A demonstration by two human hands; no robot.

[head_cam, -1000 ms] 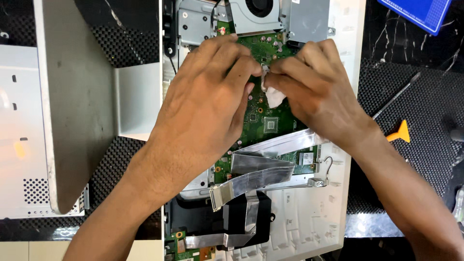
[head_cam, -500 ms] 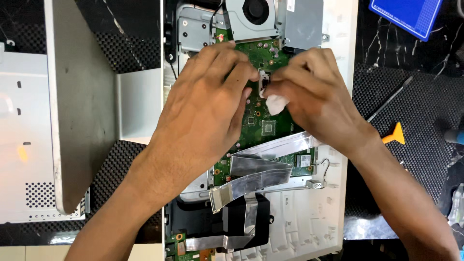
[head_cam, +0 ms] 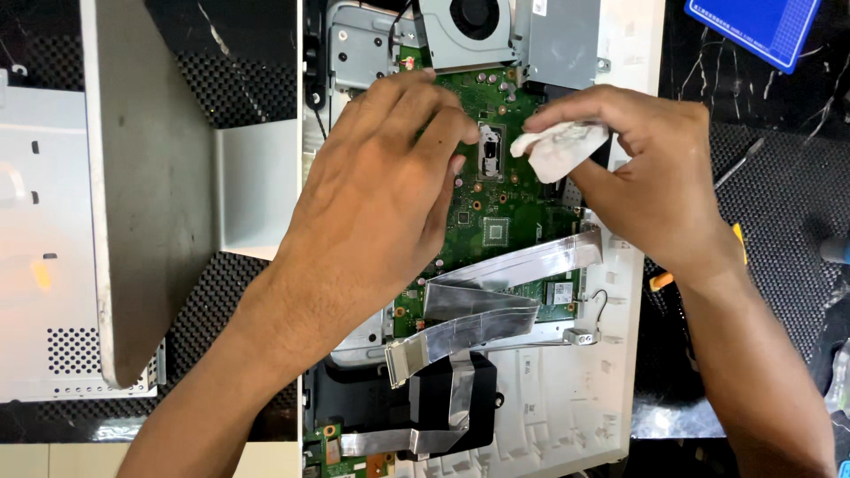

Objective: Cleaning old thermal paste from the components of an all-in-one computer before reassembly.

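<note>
Over the green circuit board [head_cam: 496, 221], the left hand [head_cam: 390, 186] lies open, bracing it, while the right hand [head_cam: 646, 168] pinches a white wipe [head_cam: 558, 146] beside the bare chip [head_cam: 489, 152].

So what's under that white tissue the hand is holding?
The right hand pinches the white tissue over the green circuit board, right beside a shiny chip. The left hand rests on the board. The board directly beneath the tissue is covered, so it cannot be seen.

Small white label [head_cam: 540, 7] on the grey metal shield [head_cam: 562, 40], top edge
</note>
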